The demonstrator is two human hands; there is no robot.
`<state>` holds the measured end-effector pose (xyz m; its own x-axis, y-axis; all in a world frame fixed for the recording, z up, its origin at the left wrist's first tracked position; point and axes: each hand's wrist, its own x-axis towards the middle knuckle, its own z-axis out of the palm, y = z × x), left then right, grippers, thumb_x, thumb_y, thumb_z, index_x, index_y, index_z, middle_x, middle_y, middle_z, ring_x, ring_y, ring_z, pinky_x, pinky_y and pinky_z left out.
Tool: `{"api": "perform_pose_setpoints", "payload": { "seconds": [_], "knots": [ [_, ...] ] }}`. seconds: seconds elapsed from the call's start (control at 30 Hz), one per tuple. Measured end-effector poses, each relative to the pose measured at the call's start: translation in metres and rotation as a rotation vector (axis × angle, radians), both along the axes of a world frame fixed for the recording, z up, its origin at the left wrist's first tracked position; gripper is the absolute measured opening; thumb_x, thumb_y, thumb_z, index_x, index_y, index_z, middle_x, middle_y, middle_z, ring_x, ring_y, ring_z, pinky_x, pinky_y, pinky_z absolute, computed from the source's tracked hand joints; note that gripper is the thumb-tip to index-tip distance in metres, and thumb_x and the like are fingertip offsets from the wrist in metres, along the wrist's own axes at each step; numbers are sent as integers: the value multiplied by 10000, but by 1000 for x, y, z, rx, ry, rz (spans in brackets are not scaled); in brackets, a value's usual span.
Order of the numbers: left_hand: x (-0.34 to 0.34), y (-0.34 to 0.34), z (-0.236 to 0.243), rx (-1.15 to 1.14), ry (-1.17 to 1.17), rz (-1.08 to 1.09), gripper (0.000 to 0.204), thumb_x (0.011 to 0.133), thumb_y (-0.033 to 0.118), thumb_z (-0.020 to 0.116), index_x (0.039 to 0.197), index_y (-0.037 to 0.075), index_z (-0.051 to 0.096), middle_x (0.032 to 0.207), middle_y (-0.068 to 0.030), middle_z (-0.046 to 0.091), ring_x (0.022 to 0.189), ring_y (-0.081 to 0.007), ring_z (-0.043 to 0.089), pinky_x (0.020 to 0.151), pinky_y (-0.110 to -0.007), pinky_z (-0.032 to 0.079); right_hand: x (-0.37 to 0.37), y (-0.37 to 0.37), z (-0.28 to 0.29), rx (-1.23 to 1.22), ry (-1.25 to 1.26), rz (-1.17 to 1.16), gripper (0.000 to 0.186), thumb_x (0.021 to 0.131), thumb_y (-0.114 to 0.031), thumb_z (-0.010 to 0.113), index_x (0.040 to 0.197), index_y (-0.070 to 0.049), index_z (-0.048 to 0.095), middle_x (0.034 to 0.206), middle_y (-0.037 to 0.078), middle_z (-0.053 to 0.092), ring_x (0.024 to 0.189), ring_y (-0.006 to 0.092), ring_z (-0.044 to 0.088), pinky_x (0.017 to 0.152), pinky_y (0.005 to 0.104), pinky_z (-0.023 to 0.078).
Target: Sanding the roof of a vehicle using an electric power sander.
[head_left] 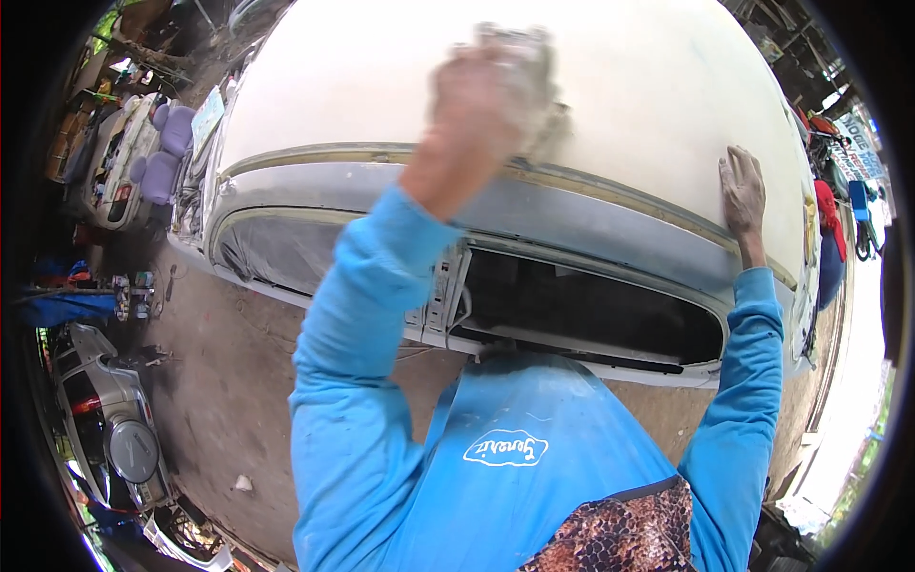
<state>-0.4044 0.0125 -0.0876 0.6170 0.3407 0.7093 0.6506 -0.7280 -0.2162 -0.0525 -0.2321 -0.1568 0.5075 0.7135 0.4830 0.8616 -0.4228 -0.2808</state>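
Observation:
My left hand (477, 100) is over the pale roof panel (629, 76) of a vehicle, smeared by motion. In it is a greyish thing (529, 62), too blurred to name, pressed to or just above the panel. Farther right, my right hand (742, 195) lies flat on the roof near its edge, fingers stretched out and holding nothing. Between the roof and the grey side frame (591, 214) runs a yellowish-brown channel (639, 205). Both arms wear dusty blue sleeves.
Below the roof edge gapes a dark window opening (591, 305); a sheet covers another opening (276, 248) to its left. A silver car with a spare wheel (133, 451) stands at lower left. Purple seats (172, 133) are at upper left. A person in red and blue (829, 238) is at far right.

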Motion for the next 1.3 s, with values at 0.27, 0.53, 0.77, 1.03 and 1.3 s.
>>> {"api": "perform_pose_setpoints", "payload": {
  "seconds": [0.27,0.53,0.77,1.03,1.3],
  "knots": [
    [-152,122,54,-467,131,258,688,842,415,749,1468,239,524,1244,-222,644,1108,-372,695,978,-459,564,0,2,-3,19,53,-22,338,982,-249,647,1243,-35,654,1303,188,621,1250,362,583,1091,426,450],
    [-152,106,56,-508,144,288,716,861,404,745,1501,195,501,1245,-244,639,1124,-392,681,984,-473,550,0,5,-2,4,68,-47,352,972,-257,652,1241,-30,656,1312,191,607,1252,365,577,1093,432,448],
    [-60,2,56,-480,119,125,651,850,324,761,1453,191,556,1216,-225,635,1050,-384,710,922,-466,590,-3,7,-7,35,0,-38,333,991,-233,643,1252,-26,639,1290,193,613,1205,360,599,1062,425,467],
    [10,-43,59,-460,116,-6,617,833,309,772,1413,190,598,1179,-194,655,1021,-373,716,900,-455,594,-12,4,0,26,44,-52,378,989,-285,622,1257,-20,648,1331,191,607,1255,357,581,1100,426,449],
    [69,-76,63,-530,170,-138,434,914,327,689,1293,128,614,1239,-251,608,1048,-428,677,861,-472,597,-13,4,-1,43,51,-51,386,988,-300,621,1253,-21,656,1356,179,605,1274,352,574,1110,412,447]
  ]
}}
